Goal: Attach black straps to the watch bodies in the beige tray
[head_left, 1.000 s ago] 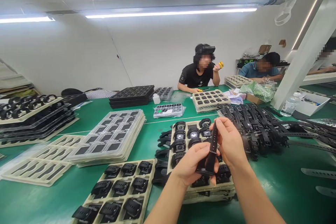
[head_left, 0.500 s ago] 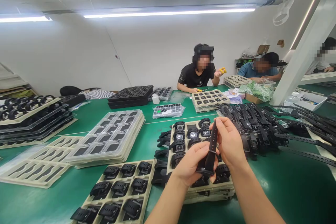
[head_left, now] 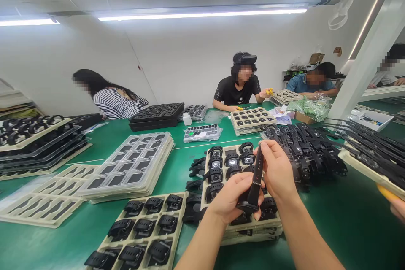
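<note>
Both my hands hold one black watch with its strap (head_left: 255,181) upright above a beige tray of black watches (head_left: 221,168). My left hand (head_left: 232,196) grips the lower end, where the watch body sits. My right hand (head_left: 277,169) pinches the upper part of the strap between thumb and fingers. A pile of loose black straps (head_left: 303,152) lies just right of my right hand.
The green table (head_left: 344,223) carries another watch tray (head_left: 142,228) at the near left, stacked clear trays (head_left: 133,164), and empty beige trays (head_left: 41,206). A tray of straps (head_left: 370,147) held by someone's hand (head_left: 398,206) enters at the right. Several people sit across the table.
My hands and the watch have hardly moved. A tray of straps has come in from the right edge, carried by another person. A person in a striped top has sat up at the far left.
</note>
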Action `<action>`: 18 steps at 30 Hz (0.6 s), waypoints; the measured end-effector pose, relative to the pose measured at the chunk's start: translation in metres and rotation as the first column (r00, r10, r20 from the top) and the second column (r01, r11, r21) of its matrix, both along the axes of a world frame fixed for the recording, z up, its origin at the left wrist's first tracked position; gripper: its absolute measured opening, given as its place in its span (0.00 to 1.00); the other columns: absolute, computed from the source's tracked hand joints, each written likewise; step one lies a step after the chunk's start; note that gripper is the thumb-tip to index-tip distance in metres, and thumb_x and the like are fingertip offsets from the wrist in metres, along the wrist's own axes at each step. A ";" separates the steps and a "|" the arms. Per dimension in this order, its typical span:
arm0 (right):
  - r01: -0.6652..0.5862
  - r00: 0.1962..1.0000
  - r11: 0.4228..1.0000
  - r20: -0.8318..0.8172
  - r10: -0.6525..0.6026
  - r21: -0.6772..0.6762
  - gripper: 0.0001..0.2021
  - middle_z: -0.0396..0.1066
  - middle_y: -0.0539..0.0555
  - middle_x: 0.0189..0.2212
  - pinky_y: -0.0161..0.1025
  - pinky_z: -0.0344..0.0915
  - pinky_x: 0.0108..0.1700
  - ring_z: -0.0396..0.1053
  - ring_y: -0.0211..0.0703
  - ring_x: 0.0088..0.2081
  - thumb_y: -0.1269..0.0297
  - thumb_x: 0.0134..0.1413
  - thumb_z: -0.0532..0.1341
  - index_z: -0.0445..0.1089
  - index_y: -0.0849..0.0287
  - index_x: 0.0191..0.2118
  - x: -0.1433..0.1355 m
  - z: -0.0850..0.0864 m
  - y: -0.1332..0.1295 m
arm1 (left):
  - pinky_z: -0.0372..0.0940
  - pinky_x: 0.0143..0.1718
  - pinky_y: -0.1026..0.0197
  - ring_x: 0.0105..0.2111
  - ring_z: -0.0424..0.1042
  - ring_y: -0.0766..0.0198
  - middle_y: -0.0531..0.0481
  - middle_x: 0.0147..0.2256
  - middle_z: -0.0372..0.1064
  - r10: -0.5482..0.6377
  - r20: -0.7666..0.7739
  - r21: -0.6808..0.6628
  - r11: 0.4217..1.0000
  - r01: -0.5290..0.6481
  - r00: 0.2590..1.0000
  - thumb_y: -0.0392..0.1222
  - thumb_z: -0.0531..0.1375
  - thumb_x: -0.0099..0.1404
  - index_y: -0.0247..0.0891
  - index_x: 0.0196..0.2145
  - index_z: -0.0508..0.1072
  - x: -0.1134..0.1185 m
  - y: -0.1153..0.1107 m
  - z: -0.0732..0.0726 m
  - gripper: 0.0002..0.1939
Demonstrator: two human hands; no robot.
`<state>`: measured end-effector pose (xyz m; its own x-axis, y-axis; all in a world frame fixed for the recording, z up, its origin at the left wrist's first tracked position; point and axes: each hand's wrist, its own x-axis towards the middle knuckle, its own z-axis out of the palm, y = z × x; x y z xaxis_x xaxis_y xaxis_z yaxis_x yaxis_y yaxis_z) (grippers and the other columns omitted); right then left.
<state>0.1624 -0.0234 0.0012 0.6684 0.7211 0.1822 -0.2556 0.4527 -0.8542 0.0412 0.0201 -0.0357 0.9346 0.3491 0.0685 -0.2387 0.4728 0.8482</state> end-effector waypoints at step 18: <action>-0.163 0.961 0.986 0.220 0.169 -0.046 0.20 0.73 0.51 0.31 0.35 0.65 0.31 0.65 0.39 0.29 0.43 0.57 0.67 0.76 0.57 0.36 -0.021 -0.012 -0.004 | 0.70 0.50 0.53 0.50 0.74 0.54 0.39 0.52 0.72 0.591 0.506 0.817 -0.093 -0.569 0.629 0.37 0.54 0.74 0.40 0.62 0.63 -0.026 -0.002 0.014 0.20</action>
